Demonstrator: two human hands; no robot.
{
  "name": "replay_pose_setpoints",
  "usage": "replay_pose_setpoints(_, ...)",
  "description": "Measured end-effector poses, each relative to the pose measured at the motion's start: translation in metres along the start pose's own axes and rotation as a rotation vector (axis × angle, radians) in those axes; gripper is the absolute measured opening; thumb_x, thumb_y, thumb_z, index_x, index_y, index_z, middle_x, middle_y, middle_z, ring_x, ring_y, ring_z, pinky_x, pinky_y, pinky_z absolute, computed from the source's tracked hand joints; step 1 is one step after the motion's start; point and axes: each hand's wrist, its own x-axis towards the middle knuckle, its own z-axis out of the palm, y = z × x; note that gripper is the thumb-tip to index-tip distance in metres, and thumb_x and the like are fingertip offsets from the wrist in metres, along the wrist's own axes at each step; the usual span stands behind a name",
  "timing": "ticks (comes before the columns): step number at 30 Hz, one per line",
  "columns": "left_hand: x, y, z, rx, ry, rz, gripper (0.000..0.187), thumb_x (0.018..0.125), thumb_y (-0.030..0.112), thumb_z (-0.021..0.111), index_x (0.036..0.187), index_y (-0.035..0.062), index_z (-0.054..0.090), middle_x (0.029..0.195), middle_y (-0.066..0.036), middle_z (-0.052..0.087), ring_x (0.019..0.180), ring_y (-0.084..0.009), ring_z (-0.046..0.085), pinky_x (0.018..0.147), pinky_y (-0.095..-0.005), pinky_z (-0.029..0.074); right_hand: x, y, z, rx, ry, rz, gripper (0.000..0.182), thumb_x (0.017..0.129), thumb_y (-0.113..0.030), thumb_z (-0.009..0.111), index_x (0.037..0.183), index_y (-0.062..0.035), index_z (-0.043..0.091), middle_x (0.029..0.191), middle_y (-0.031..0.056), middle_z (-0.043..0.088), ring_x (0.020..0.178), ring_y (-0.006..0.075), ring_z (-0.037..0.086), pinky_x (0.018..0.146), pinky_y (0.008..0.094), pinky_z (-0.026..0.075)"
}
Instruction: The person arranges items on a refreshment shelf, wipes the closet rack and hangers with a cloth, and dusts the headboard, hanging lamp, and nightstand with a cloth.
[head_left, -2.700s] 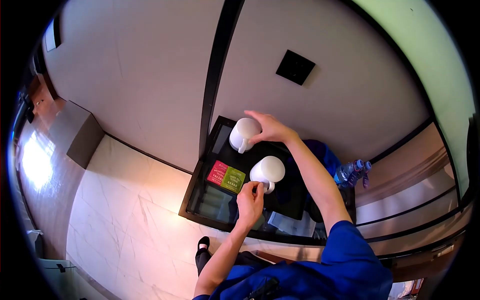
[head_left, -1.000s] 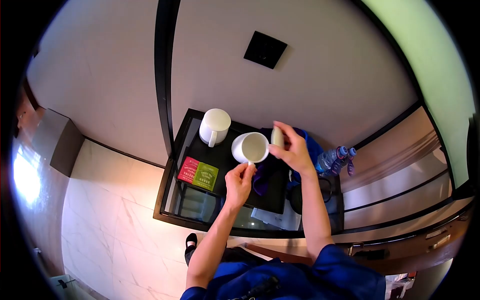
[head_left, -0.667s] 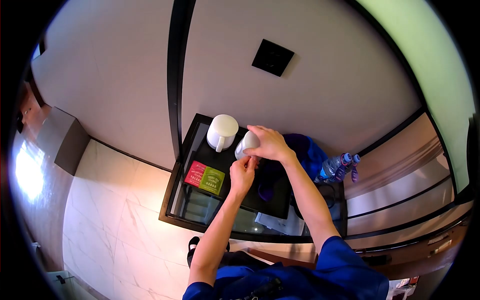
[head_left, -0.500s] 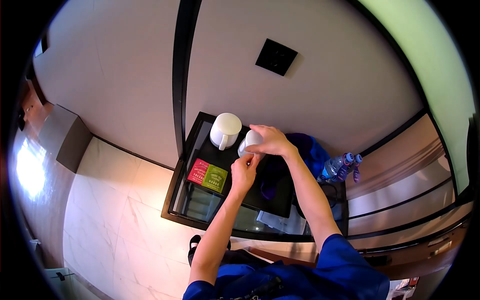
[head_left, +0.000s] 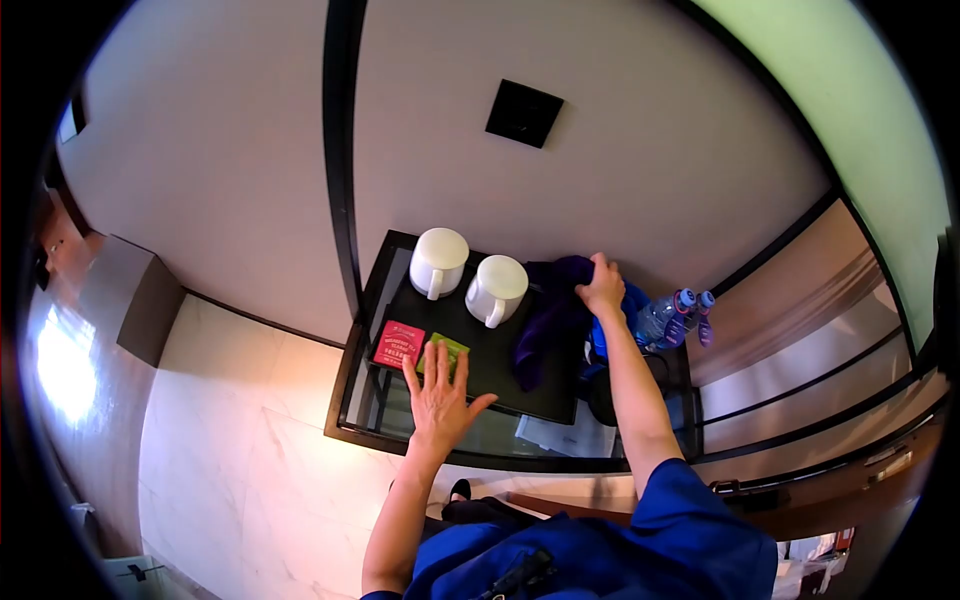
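My left hand (head_left: 437, 402) is spread flat with fingers apart, over the green tea bag packet (head_left: 453, 349) and partly hiding it. Beside that lies a red tea bag packet (head_left: 399, 344), near my index fingertip. At the back of the black tray (head_left: 480, 368) stand two white mugs, a left mug (head_left: 438, 263) and a right mug (head_left: 496, 290), both with closed white tops and handles toward me. My right hand (head_left: 602, 288) is closed on the upper right edge of a bunched dark purple cloth (head_left: 548, 305), which lies right of the mugs.
Blue fabric (head_left: 630, 305) and two plastic water bottles (head_left: 665, 318) are at the right. The tray rests on a dark-framed glass table (head_left: 490, 440) against the wall. A black socket plate (head_left: 524, 113) is on the wall above.
Both hands have let go of the right mug, which now stands on the tray. My left hand moved down-left over the packets; my right hand moved right to the purple cloth.
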Motion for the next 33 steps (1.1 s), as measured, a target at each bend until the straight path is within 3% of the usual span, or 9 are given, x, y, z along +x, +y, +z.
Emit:
replay_pose_setpoints(1,-0.001,-0.002,-0.002,0.000,-0.009,0.011,0.078,0.081,0.061,0.060,0.138,0.0085,0.048,0.146,-0.023,0.037,0.141,-0.0384,0.026,0.111,-0.0638,0.012,-0.003,0.001,-0.002,0.126,0.166,-0.114,0.054,0.062,-0.015,0.075,0.111,-0.0174,0.055,0.104,0.0171,0.056,0.098,0.0415,0.057,0.082,0.0483,0.049)
replay_pose_setpoints(4,0.000,-0.005,-0.002,0.015,-0.033,0.043,0.079,0.079,0.064,0.059,0.140,0.0159,0.048,0.148,-0.021,0.035,0.141,-0.0393,0.024,0.110,-0.0651,0.012,-0.017,-0.015,-0.036,0.355,0.390,-0.109,0.041,0.060,-0.009,0.075,0.099,-0.0137,0.062,0.099,0.0136,0.057,0.095,0.0367,0.059,0.081,0.0449,0.049)
replay_pose_setpoints(9,0.001,-0.003,-0.001,0.066,-0.046,0.015,0.078,0.079,0.064,0.058,0.140,0.0158,0.047,0.150,-0.021,0.031,0.142,-0.0393,0.021,0.109,-0.0656,0.014,-0.014,-0.081,-0.124,0.441,0.779,-0.399,0.037,0.062,-0.002,0.073,0.096,-0.0118,0.063,0.096,0.0114,0.056,0.092,0.0334,0.057,0.077,0.0427,0.049)
replay_pose_setpoints(13,0.005,-0.005,0.001,0.040,-0.039,-0.030,0.077,0.080,0.065,0.057,0.140,0.0159,0.048,0.151,-0.022,0.028,0.142,-0.0389,0.020,0.109,-0.0652,0.014,-0.003,-0.090,-0.142,0.069,0.645,-0.400,0.036,0.064,-0.003,0.073,0.096,-0.0160,0.062,0.097,0.0096,0.052,0.093,0.0320,0.054,0.073,0.0435,0.048)
replay_pose_setpoints(18,0.015,-0.014,0.002,0.030,-0.036,-0.036,0.079,0.081,0.065,0.056,0.144,0.0191,0.042,0.153,-0.021,0.024,0.144,-0.0381,0.017,0.110,-0.0646,0.012,-0.001,-0.027,-0.100,0.037,0.398,-0.205,0.034,0.065,-0.002,0.071,0.094,-0.0151,0.059,0.095,0.0112,0.057,0.092,0.0365,0.058,0.077,0.0454,0.048)
replay_pose_setpoints(26,0.027,-0.013,0.006,0.055,-0.060,-0.076,0.078,0.082,0.065,0.055,0.147,0.0242,0.038,0.155,-0.020,0.022,0.144,-0.0394,0.016,0.109,-0.0655,0.012,0.005,-0.048,-0.145,0.450,0.706,-0.176,0.030,0.073,-0.004,0.066,0.102,-0.0100,0.060,0.098,0.0110,0.066,0.097,0.0341,0.059,0.083,0.0440,0.046)
replay_pose_setpoints(29,0.028,-0.013,0.006,0.039,-0.059,-0.086,0.078,0.082,0.065,0.055,0.146,0.0244,0.039,0.155,-0.020,0.022,0.144,-0.0395,0.016,0.109,-0.0652,0.013,0.025,-0.064,-0.154,0.413,1.046,-0.317,0.023,0.076,-0.005,0.064,0.098,-0.0046,0.059,0.087,0.0157,0.066,0.083,0.0358,0.063,0.078,0.0429,0.049)
replay_pose_setpoints(32,0.027,-0.014,0.008,0.053,-0.013,-0.066,0.078,0.082,0.065,0.055,0.146,0.0237,0.040,0.155,-0.020,0.023,0.143,-0.0398,0.017,0.108,-0.0651,0.014,0.027,-0.089,-0.162,0.708,0.902,-0.123,0.023,0.075,-0.005,0.063,0.098,-0.0035,0.058,0.088,0.0163,0.065,0.083,0.0345,0.063,0.078,0.0417,0.050)
replay_pose_setpoints(33,0.027,-0.013,0.008,0.055,-0.014,-0.065,0.078,0.082,0.065,0.055,0.146,0.0235,0.040,0.155,-0.020,0.023,0.143,-0.0400,0.018,0.108,-0.0651,0.014,0.032,-0.097,-0.160,0.745,0.948,-0.215,0.023,0.074,-0.004,0.062,0.097,-0.0042,0.060,0.093,0.0161,0.064,0.087,0.0325,0.063,0.078,0.0402,0.050)
